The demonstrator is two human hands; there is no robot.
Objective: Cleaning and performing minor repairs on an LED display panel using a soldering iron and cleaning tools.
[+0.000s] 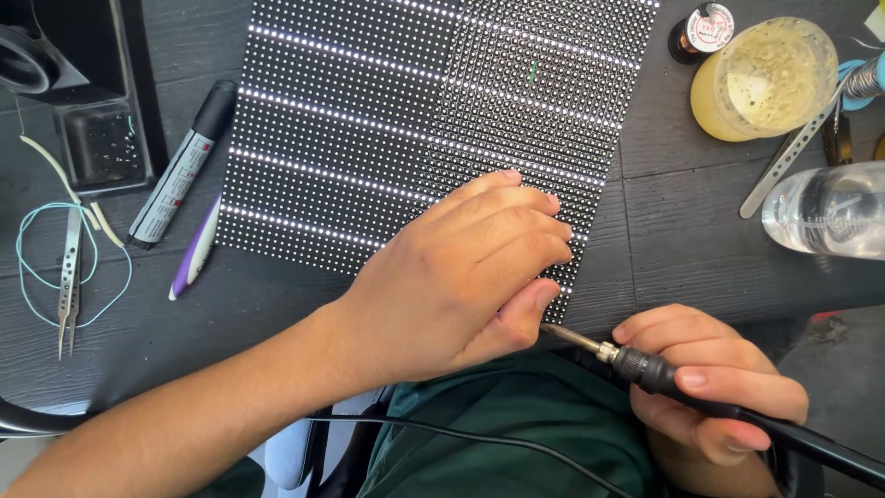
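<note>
A black LED matrix panel (387, 120) with rows of lit white dots lies flat on the dark wooden table (691, 240). My left hand (461, 277) rests palm down on the panel's near right corner, fingers together, pressing it. My right hand (710, 387) grips a black soldering iron (645, 367) like a pen. Its metal tip (567, 336) points left and meets the panel's near edge just under my left thumb. The iron's cable runs off to the lower right.
Metal tweezers (69, 277), a loop of thin blue wire (37, 267), a black-and-white marker (180, 171) and a purple-white pen (195, 249) lie at left. A black stand (83, 92) sits far left. A yellowish jar (765, 78), small bottle (701, 32) and clear bottle (830, 207) stand at right.
</note>
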